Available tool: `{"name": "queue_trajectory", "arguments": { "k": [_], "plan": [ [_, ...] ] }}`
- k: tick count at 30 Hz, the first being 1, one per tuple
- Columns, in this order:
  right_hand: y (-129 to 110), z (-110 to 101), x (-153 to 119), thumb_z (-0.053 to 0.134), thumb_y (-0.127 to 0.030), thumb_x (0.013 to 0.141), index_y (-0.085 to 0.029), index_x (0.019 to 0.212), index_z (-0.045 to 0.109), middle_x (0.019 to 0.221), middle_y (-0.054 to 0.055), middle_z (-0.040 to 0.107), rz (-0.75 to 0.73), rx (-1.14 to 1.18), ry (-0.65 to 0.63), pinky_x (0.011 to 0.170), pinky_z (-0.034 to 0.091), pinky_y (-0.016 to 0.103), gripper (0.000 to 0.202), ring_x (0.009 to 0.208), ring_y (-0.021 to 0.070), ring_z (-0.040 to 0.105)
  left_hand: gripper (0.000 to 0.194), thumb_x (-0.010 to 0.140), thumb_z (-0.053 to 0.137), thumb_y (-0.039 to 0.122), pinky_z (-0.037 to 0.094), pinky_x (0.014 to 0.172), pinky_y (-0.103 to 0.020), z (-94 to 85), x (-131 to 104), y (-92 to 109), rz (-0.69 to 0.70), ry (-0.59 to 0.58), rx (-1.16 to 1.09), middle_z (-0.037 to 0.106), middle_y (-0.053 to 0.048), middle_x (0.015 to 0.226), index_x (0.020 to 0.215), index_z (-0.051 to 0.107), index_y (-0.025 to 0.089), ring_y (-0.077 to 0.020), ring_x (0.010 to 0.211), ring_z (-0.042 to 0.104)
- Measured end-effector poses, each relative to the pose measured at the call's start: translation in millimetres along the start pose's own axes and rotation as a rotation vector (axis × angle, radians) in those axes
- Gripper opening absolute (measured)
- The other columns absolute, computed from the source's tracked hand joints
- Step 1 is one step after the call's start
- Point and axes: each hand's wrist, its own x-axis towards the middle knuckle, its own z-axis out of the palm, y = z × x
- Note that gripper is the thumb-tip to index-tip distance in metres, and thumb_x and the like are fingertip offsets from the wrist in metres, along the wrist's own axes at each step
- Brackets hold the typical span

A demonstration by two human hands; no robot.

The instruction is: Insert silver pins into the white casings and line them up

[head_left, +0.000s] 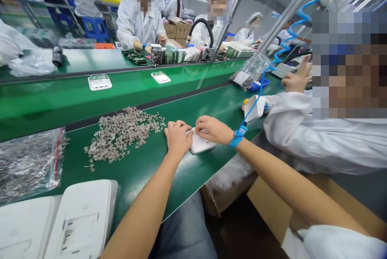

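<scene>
A white plastic housing [202, 145] lies on the green bench in front of me. My left hand [177, 139] is closed on its left edge, fingers curled and thumb against the rim. Over the top of the housing, my right hand [214, 129] has its fingertips pinched together; whatever is between them is hidden. A blue wrist strap [237, 138] with a coiled blue cord circles my right wrist. To the left of my hands spreads a heap of small silvery metal parts [121, 133].
More white housings [86, 206] lie at lower left, near a clear bag of metal parts [28, 166]. Beyond the bench runs a green conveyor belt [130, 85] carrying two white pieces with circuit boards. A co-worker's sleeve [290, 130] is close on the right. An open carton [269, 206] stands below.
</scene>
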Motion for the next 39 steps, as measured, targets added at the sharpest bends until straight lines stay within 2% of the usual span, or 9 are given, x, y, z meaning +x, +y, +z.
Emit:
{"name": "queue_trajectory", "arguments": {
  "k": [4, 10, 14, 18, 22, 26, 33, 39],
  "plan": [
    [-3.8, 6.8, 0.7, 0.059, -0.012, 0.084, -0.017, 0.08, 0.068, 0.096, 0.009, 0.063, 0.032, -0.057, 0.004, 0.085, 0.047, 0.033, 0.011, 0.092, 0.0218, 0.059, 0.004, 0.083, 0.072, 0.027, 0.037, 0.079, -0.042, 2.0, 0.1, -0.7, -0.006, -0.019, -0.011, 0.07, -0.004, 0.099, 0.08, 0.075, 0.028, -0.027, 0.102, 0.05],
    [3.4, 5.7, 13.2, 0.066, -0.011, 0.079, -0.017, 0.077, 0.066, 0.084, 0.004, 0.062, 0.136, -0.045, -0.067, 0.069, 0.041, 0.027, 0.006, 0.077, 0.0165, 0.057, 0.012, 0.085, 0.069, 0.025, 0.035, 0.077, -0.041, 1.5, 1.0, 0.2, 0.012, -0.042, 0.008, 0.069, -0.005, 0.097, 0.074, 0.071, 0.025, -0.026, 0.099, 0.05],
    [11.6, 5.3, 17.5, 0.077, -0.016, 0.076, -0.017, 0.074, 0.066, 0.08, 0.003, 0.061, 0.146, -0.011, -0.097, 0.067, 0.041, 0.026, 0.011, 0.074, 0.016, 0.057, 0.01, 0.083, 0.073, 0.031, 0.036, 0.079, -0.042, 0.3, 0.8, 1.7, -0.004, -0.035, -0.004, 0.069, -0.006, 0.096, 0.075, 0.072, 0.025, -0.0268, 0.1, 0.049],
    [12.4, 8.1, -4.5, 0.07, -0.026, 0.087, -0.018, 0.084, 0.072, 0.092, 0.007, 0.063, -0.011, 0.037, 0.034, 0.078, 0.048, 0.032, 0.009, 0.085, 0.0197, 0.06, 0.009, 0.079, 0.078, 0.033, 0.036, 0.082, -0.044, 2.0, 1.8, 3.3, -0.049, -0.024, -0.029, 0.068, -0.005, 0.094, 0.074, 0.074, 0.026, -0.0274, 0.101, 0.049],
    [9.3, 14.2, -30.8, 0.057, -0.03, 0.097, -0.024, 0.103, 0.076, 0.107, 0.01, 0.065, -0.097, -0.032, 0.188, 0.092, 0.047, 0.043, 0.022, 0.1, 0.0243, 0.057, 0.009, 0.078, 0.077, 0.031, 0.036, 0.084, -0.043, 3.1, 3.5, 4.5, -0.054, -0.026, -0.046, 0.067, -0.006, 0.093, 0.072, 0.073, 0.025, -0.0272, 0.101, 0.048],
    [7.9, 19.3, -36.9, 0.053, -0.031, 0.099, -0.027, 0.104, 0.078, 0.11, 0.01, 0.066, -0.084, -0.052, 0.208, 0.094, 0.047, 0.046, 0.025, 0.103, 0.0246, 0.056, 0.01, 0.079, 0.075, 0.028, 0.036, 0.084, -0.043, 2.3, 4.0, 5.2, -0.054, -0.036, -0.042, 0.067, -0.005, 0.093, 0.072, 0.07, 0.024, -0.0267, 0.102, 0.049],
    [9.6, 23.0, -35.7, 0.054, -0.028, 0.099, -0.026, 0.106, 0.077, 0.113, 0.01, 0.065, -0.101, -0.095, 0.215, 0.094, 0.045, 0.045, 0.024, 0.104, 0.0243, 0.054, 0.011, 0.081, 0.073, 0.029, 0.036, 0.084, -0.043, 3.0, 2.2, 6.7, 0.017, -0.047, 0.028, 0.067, -0.007, 0.091, 0.073, 0.068, 0.022, -0.0276, 0.102, 0.048],
    [11.9, 30.9, -37.9, 0.057, -0.023, 0.098, -0.025, 0.103, 0.078, 0.111, 0.009, 0.066, -0.162, -0.155, 0.322, 0.091, 0.044, 0.042, 0.021, 0.103, 0.0229, 0.054, 0.011, 0.087, 0.064, 0.029, 0.034, 0.084, -0.044, -2.6, -2.5, 13.8, 0.108, -0.063, 0.176, 0.066, -0.009, 0.097, 0.085, 0.071, 0.021, -0.0281, 0.107, 0.047]
  ]
}}
